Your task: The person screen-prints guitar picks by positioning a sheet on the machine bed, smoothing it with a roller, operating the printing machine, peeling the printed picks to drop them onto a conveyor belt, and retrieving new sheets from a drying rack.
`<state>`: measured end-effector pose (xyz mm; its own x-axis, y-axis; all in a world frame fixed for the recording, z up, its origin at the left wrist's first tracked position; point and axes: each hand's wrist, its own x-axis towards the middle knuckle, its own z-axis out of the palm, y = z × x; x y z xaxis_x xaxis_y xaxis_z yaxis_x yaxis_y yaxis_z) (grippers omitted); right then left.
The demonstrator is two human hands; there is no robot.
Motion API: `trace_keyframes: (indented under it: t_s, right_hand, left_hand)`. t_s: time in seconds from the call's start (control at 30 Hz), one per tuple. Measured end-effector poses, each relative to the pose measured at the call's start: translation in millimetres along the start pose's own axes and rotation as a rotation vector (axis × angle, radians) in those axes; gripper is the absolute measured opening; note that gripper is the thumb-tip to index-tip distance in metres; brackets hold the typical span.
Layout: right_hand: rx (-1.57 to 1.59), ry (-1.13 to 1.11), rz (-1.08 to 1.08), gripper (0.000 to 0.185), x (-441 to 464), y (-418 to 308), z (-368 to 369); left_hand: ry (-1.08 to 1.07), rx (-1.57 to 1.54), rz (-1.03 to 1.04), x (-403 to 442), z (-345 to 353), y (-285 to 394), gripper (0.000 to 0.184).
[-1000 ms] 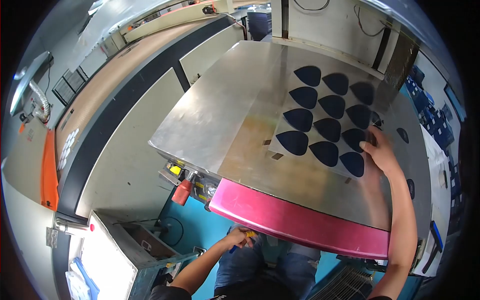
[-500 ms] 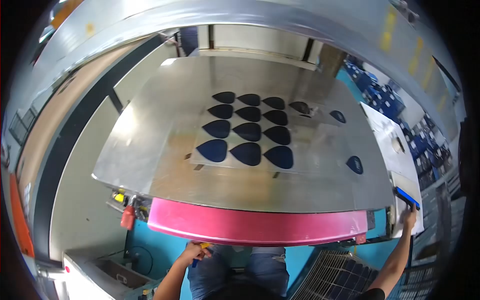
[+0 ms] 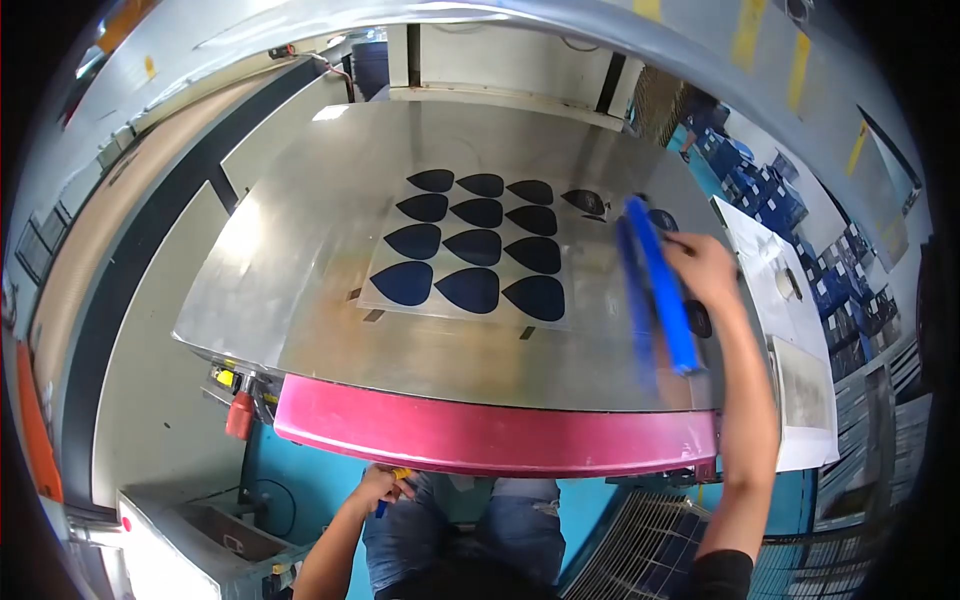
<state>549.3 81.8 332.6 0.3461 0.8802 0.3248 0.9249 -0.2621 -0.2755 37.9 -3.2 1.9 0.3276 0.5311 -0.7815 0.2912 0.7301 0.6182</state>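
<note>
My right hand grips the dark handle of a long blue roller, somewhat blurred, over the right side of the metal table. Under the table's front edge, my left hand is closed around a small yellow-and-blue tool. Rows of dark, leaf-shaped pieces lie on a clear sheet in the table's middle. Closer to the roller are a separate dark piece with a light print and two others, partly covered by the roller and my hand.
A pink padded bar runs along the table's front. To the right stands a white side table bearing a flat framed pad and a tape roll. A wire rack sits low at right. Stacked blue boxes fill the back right.
My right hand has carried the blue roller from the side table leftward and up over the metal table. The left hand stays low, still holding its tool. The view has shifted slightly.
</note>
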Motion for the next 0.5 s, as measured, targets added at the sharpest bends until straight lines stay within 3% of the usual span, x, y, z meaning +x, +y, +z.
trace_keyframes:
  t_s: [0.2,0.33,0.5]
  right_hand:
    - [-0.087,0.142,-0.428,0.028,66.6,-82.0,70.0]
    - [-0.210,0.141,-0.489,0.023,59.6,-189.1,101.4]
    - [-0.107,-0.008,-0.558,0.024,44.7,-344.4,144.1]
  left_hand:
    - [0.080,0.003,-0.011,-6.9,-5.3,0.4,0.024]
    - [0.027,-0.021,-0.032,-6.8,-11.8,0.1,0.026]
    - [0.058,-0.058,-0.029,-11.7,-7.7,3.8,0.028]
